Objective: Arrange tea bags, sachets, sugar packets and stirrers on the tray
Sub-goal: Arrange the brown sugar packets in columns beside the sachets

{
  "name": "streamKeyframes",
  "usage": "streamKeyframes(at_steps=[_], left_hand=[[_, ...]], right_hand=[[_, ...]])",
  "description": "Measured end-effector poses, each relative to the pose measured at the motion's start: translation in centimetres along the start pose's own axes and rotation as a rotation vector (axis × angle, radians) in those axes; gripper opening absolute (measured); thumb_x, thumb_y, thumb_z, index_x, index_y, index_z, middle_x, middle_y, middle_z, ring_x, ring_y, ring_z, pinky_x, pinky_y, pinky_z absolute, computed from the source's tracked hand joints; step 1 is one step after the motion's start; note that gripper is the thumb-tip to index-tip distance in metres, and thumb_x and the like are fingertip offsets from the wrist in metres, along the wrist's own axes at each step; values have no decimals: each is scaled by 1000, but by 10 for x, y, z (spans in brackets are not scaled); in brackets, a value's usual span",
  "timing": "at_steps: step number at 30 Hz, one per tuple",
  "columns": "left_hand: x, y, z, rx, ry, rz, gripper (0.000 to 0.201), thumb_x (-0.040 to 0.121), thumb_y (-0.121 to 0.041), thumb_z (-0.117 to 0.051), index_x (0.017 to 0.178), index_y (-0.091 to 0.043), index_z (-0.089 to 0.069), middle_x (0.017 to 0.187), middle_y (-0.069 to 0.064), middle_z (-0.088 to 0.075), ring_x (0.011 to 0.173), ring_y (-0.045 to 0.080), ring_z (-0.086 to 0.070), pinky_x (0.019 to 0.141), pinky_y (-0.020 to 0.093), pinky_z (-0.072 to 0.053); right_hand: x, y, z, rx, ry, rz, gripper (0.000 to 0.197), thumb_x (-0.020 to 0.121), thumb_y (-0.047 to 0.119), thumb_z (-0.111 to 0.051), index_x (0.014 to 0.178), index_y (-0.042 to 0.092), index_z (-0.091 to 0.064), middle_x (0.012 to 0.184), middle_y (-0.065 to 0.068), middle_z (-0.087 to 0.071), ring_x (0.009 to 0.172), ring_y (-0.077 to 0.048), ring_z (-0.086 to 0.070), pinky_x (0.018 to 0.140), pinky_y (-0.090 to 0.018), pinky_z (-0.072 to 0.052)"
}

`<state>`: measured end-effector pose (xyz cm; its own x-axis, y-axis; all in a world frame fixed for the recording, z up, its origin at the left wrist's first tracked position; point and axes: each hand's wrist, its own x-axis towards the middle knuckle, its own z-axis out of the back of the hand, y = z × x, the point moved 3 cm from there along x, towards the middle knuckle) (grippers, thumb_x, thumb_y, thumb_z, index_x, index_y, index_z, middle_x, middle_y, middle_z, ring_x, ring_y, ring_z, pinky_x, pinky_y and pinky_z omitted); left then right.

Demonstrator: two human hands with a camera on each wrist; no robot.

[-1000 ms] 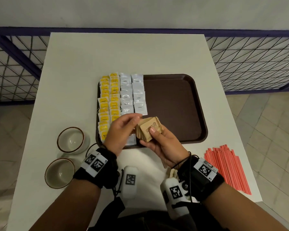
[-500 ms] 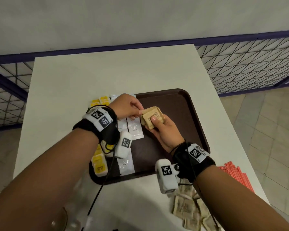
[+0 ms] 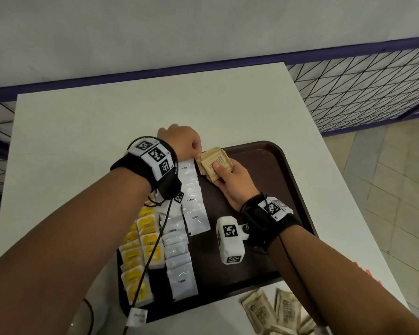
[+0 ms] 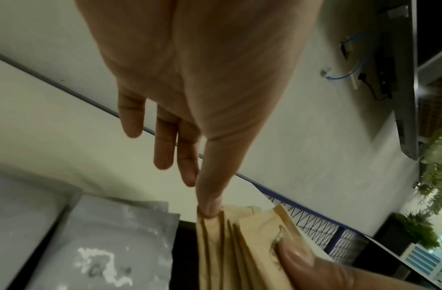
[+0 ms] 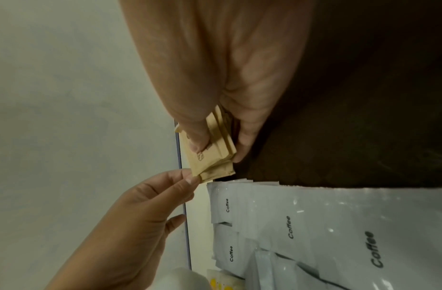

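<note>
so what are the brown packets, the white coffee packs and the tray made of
Brown packets: matte kraft-looking paper, with dull creased edges and dark print.
Coffee packs: probably glossy plastic or foil film, since highlights glint on them.
Tray: seemingly hard brown plastic with a faint pebbled texture and a raised rounded rim.

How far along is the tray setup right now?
Done: yellow tea bags and white coffee sachets lie in rows on the tray. In hand: right hand grips the sugar packets; left hand pinches one. Left: loose packets on the table, and stirrers.
</note>
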<state>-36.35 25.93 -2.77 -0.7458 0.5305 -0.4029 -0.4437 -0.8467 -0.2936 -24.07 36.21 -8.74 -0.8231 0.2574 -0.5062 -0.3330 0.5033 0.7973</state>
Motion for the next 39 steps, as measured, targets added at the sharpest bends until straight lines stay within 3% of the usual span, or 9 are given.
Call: streamKeyframes(at_steps=[3, 11, 17, 22, 25, 28, 30, 36, 39], left_hand=[[6, 0, 4, 139, -20, -2, 9, 83, -31, -62, 76, -30, -68, 89, -11, -50, 101, 19, -40, 89, 42, -30], [14, -1, -1, 178, -45, 16, 6, 80, -33, -67, 75, -32, -68, 103, -4, -52, 107, 24, -40, 85, 41, -29], [15, 0, -5, 137, 2, -18, 6, 81, -29, -67, 83, -34, -70, 107, -6, -53, 111, 23, -39, 92, 41, -28], [17, 1, 0, 33, -14, -62, 9, 86, -28, -63, 88, -34, -69, 105, -11, -56, 111, 19, -43, 95, 40, -26], [16, 2, 5, -156, -6, -81, 15, 87, -21, -61, 98, -28, -68, 96, -10, -63, 100, 13, -56, 96, 34, -36], [13, 3, 7, -366, 65, -82, 19, 87, -6, -57, 97, -16, -69, 82, -5, -67, 79, 9, -64, 74, 20, -47], [11, 3, 9, -473, 112, -74, 19, 85, 0, -58, 90, -15, -68, 73, -6, -69, 67, 3, -67, 69, 16, -48], [12, 1, 13, -458, 131, -120, 19, 82, 0, -63, 93, -13, -70, 76, 0, -71, 57, -7, -63, 74, 15, -47], [15, 1, 13, -404, 114, -105, 20, 83, 0, -61, 95, -12, -71, 75, -3, -70, 65, -2, -64, 78, 20, -48]], right_hand=[[5, 0, 2, -78, -30, 17, 27, 94, 5, -51, 118, -7, -50, 107, -18, -61, 98, -25, -60, 95, -40, -49], [14, -3, 4, -359, -119, 66, 23, 85, 17, -61, 108, 14, -60, 108, -10, -67, 101, -24, -65, 92, -49, -51], [16, 0, 2, -358, -198, 62, 16, 84, 11, -61, 100, 14, -61, 103, -10, -69, 96, -25, -66, 89, -50, -53], [13, 1, 5, -181, -221, 58, 24, 86, 3, -60, 109, 6, -56, 106, -14, -67, 96, -26, -66, 90, -47, -53], [10, 6, 9, 44, -166, 25, 26, 89, -1, -55, 115, 0, -51, 107, -18, -63, 95, -26, -62, 92, -45, -51], [7, 9, 11, 211, -89, -8, 19, 91, -2, -51, 109, 3, -52, 104, -17, -63, 93, -27, -62, 89, -43, -51], [6, 10, 12, 255, -72, -12, 19, 91, -2, -50, 109, 3, -52, 105, -16, -64, 93, -27, -63, 87, -43, -52], [2, 8, 11, 201, -69, -28, 22, 91, -2, -50, 112, 6, -51, 111, -16, -63, 97, -28, -63, 90, -45, -51], [1, 5, 10, 106, -88, -53, 19, 90, -1, -52, 108, 6, -52, 109, -16, -63, 94, -27, -63, 91, -46, -51]])
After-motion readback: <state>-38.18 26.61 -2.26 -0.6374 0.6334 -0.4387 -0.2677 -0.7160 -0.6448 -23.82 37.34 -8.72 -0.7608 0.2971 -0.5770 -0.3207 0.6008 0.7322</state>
